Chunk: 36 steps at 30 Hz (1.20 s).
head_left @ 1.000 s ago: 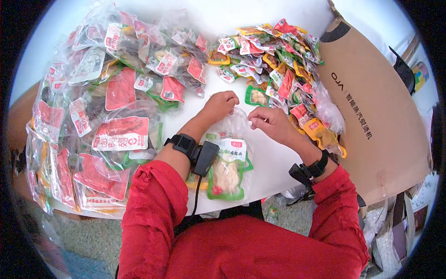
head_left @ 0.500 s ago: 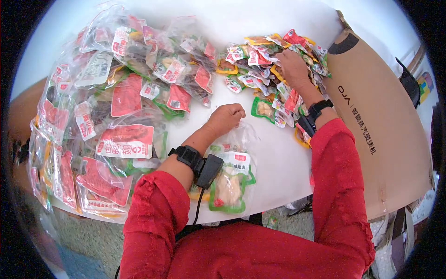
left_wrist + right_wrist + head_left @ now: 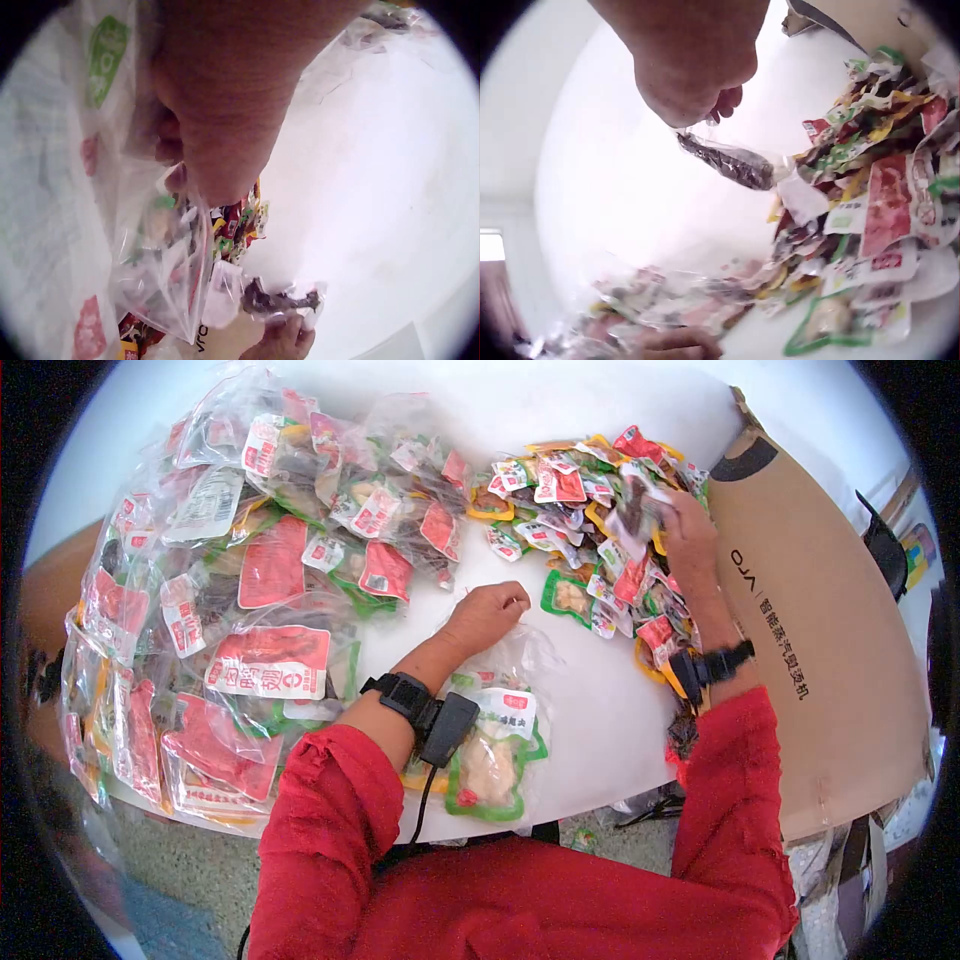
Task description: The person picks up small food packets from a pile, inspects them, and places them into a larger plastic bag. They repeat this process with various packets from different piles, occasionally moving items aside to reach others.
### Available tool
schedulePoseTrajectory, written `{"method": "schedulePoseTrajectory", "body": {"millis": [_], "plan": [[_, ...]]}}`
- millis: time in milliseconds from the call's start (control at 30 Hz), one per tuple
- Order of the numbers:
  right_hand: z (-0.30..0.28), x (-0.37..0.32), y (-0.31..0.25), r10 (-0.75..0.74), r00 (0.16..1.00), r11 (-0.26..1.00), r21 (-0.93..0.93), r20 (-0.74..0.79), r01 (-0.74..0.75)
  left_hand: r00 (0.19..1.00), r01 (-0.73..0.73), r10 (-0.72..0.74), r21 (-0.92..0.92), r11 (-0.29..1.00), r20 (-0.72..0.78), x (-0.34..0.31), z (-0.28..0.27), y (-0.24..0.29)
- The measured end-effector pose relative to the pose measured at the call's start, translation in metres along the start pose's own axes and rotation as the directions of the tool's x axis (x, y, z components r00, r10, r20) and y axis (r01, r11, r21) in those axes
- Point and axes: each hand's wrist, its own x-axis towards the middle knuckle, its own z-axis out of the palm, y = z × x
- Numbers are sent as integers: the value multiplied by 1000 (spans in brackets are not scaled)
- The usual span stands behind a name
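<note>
Holding the clear bag (image 3: pixel 497 705) by its mouth, near you on the table (image 3: pixel 600 700), your left hand (image 3: pixel 485 615) has its fingers curled and pinches the plastic. A few packets sit inside. Farther out, your right hand (image 3: pixel 690 525) pinches a dark snack packet (image 3: pixel 731 163), raised just above the loose pile (image 3: pixel 570 500). Looks about midway: many filled bags (image 3: pixel 260 560) stacked on the left, this bag partly filled, plenty of loose packets not yet bagged.

Head view looks down; wrist views (close) share the snack pile (image 3: pixel 590 510).
</note>
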Motion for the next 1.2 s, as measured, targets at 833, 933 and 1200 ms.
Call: {"method": "schedulePoseTrajectory", "body": {"millis": [833, 933, 1200], "plan": [[31, -104, -119, 292, 406, -666, 489, 866, -564, 951, 276, -298, -668, 691, 85, -9, 11, 34], [29, -106, -125, 275, 432, -605, 504, 859, -617, 947, 256, -320, -686, 681, 35, -9, 13, 33], [38, -120, -118, 247, 509, -514, 557, 825, -653, 947, 274, -318, -614, 740, 39, -11, 12, 43]]}}
